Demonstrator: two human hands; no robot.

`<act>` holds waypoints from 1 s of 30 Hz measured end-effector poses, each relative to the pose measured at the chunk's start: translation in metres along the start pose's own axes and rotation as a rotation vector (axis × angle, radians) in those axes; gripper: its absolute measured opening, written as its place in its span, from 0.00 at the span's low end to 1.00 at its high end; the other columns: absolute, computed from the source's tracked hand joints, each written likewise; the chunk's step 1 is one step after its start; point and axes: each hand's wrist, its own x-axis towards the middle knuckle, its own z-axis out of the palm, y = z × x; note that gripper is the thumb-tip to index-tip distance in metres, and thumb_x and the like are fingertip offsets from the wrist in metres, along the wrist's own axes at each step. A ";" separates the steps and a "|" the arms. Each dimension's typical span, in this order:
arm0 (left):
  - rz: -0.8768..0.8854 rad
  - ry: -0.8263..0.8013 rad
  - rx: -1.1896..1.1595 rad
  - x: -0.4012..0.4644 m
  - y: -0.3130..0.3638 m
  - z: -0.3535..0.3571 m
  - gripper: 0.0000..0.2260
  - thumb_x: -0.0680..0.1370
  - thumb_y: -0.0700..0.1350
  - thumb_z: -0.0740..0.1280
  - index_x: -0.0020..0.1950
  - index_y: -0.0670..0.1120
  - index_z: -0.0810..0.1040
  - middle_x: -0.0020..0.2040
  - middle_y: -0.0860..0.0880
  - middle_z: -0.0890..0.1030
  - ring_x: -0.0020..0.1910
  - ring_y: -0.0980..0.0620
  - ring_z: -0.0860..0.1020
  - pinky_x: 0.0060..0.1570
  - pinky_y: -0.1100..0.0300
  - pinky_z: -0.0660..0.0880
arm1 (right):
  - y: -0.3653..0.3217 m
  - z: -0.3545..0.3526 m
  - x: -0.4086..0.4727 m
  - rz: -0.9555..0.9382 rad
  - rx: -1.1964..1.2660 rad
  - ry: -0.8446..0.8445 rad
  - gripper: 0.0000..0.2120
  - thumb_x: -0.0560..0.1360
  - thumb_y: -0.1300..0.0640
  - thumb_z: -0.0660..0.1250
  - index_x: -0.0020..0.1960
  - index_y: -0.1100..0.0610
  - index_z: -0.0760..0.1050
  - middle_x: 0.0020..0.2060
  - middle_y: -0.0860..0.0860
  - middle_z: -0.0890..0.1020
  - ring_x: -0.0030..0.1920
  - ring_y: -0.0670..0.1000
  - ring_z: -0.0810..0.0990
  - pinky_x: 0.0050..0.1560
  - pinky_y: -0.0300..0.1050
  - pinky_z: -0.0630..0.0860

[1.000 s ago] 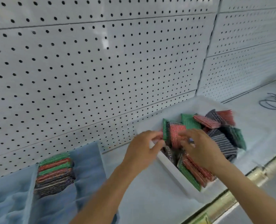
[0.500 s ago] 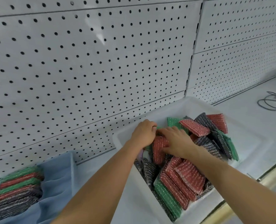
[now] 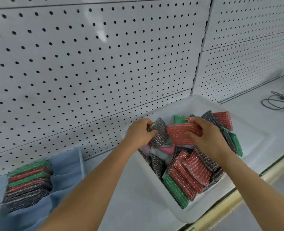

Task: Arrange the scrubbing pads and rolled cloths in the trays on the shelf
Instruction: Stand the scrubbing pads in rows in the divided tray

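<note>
A white tray (image 3: 254,135) on the shelf holds several red, green and grey scrubbing pads (image 3: 187,177) lying loose. My left hand (image 3: 138,133) grips a grey scrubbing pad (image 3: 160,133) above the tray's near-left corner. My right hand (image 3: 206,135) holds a red scrubbing pad (image 3: 179,132) beside it, and the two pads overlap. Under the lifted pads, pink and pale rolled cloths (image 3: 161,150) show in the tray. At the lower left, a blue divided tray (image 3: 68,165) carries a neat row of pads (image 3: 27,182) in one compartment.
A white pegboard wall (image 3: 88,64) rises behind the shelf. A coiled grey cable (image 3: 277,102) lies on the shelf at the far right. The shelf's front edge (image 3: 237,197) has a yellowish rail running along the lower right.
Both hands have come up out of the pile, each with a pad in it. Cloths under the pads are uncovered. The view has shifted right, so the blue tray sits further left.
</note>
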 end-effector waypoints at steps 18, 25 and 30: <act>-0.332 0.553 -0.495 -0.261 -0.183 -0.170 0.20 0.76 0.40 0.69 0.63 0.57 0.71 0.52 0.53 0.79 0.40 0.56 0.81 0.36 0.64 0.79 | -0.205 0.174 -0.085 -0.213 0.487 -0.213 0.09 0.73 0.63 0.70 0.45 0.50 0.76 0.38 0.42 0.80 0.41 0.46 0.79 0.41 0.44 0.77; -0.426 0.819 -0.420 -0.320 -0.236 -0.200 0.17 0.75 0.38 0.68 0.61 0.52 0.71 0.45 0.58 0.79 0.31 0.62 0.76 0.36 0.64 0.76 | -0.245 0.266 -0.118 -0.277 0.286 -0.431 0.08 0.73 0.58 0.71 0.44 0.45 0.75 0.41 0.43 0.82 0.41 0.42 0.80 0.46 0.36 0.77; -0.412 0.880 -0.478 -0.341 -0.255 -0.204 0.14 0.76 0.39 0.70 0.57 0.51 0.72 0.46 0.56 0.79 0.35 0.66 0.77 0.32 0.65 0.77 | -0.251 0.295 -0.129 -0.511 0.000 -0.290 0.06 0.72 0.57 0.71 0.49 0.51 0.78 0.45 0.44 0.80 0.46 0.47 0.76 0.42 0.49 0.78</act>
